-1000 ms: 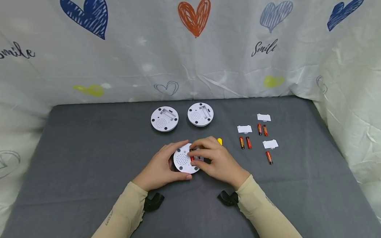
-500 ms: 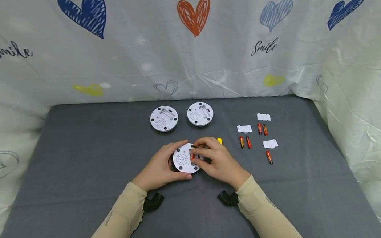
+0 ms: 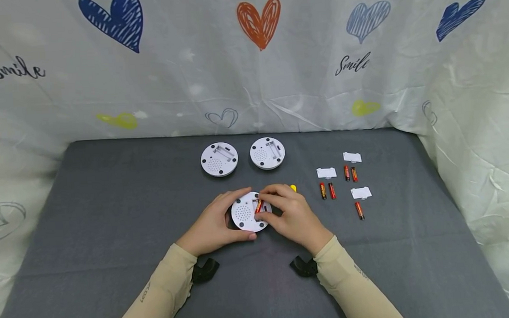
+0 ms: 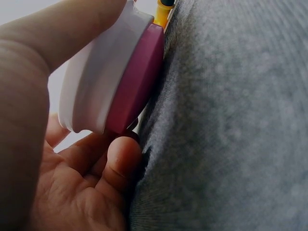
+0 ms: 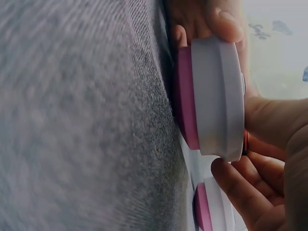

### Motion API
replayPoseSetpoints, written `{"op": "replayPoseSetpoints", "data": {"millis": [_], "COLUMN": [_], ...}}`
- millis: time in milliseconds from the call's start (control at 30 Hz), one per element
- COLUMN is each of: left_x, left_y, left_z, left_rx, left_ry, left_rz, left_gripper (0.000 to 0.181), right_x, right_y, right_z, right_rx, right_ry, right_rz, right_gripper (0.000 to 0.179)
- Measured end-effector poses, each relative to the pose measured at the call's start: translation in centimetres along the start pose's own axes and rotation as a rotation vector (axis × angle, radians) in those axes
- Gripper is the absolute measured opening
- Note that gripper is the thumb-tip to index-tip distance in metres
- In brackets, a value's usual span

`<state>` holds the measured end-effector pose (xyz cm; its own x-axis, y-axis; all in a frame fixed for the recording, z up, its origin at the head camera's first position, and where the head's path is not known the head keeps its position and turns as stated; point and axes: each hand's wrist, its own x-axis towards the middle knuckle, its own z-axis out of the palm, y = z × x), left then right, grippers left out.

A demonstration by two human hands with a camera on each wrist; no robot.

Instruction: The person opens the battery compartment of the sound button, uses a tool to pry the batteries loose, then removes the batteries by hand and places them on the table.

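Note:
A round white device [image 3: 243, 213] with speaker holes, dark feet and a battery slot lies slot side up in the head view. Its underside is pink in both wrist views. My left hand [image 3: 216, 222] grips its rim from the left, thumb at the near edge. From the right, my right hand [image 3: 290, 217] pinches a red battery [image 3: 259, 206] between thumb and fingers, tilted at the slot. In the right wrist view only a sliver of that battery [image 5: 246, 142] shows behind the device [image 5: 216, 96]. How deep it sits in the slot is partly hidden by the fingers.
Two similar round devices [image 3: 214, 166] [image 3: 262, 156] with bare battery slots lie further back. To the right are white battery covers [image 3: 327, 173] and several red batteries [image 3: 332, 190]. A yellow object [image 3: 293, 188] shows partly behind my right hand. A patterned curtain [image 3: 167, 86] backs the table.
The battery has become more visible and now leans in the slot. My right fingers have shifted slightly around it; the left hand keeps its grip on the device.

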<state>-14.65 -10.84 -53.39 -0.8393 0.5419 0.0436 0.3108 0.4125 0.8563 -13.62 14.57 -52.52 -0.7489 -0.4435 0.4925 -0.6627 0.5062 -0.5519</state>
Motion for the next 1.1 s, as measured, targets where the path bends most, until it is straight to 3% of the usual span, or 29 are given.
{"op": "replayPoseSetpoints", "data": {"millis": [1100], "left_x": [0.1], "left_y": [-0.1], "left_z": [0.0], "left_rx": [0.002], "left_ry": [0.0], "left_rz": [-0.005], "left_gripper": [0.104], "right_x": [-1.1], "right_y": [0.9], "right_z": [-0.8], "right_rx": [0.119], "right_ry": [0.074], "right_rz": [0.067], "right_gripper": [0.037]}}
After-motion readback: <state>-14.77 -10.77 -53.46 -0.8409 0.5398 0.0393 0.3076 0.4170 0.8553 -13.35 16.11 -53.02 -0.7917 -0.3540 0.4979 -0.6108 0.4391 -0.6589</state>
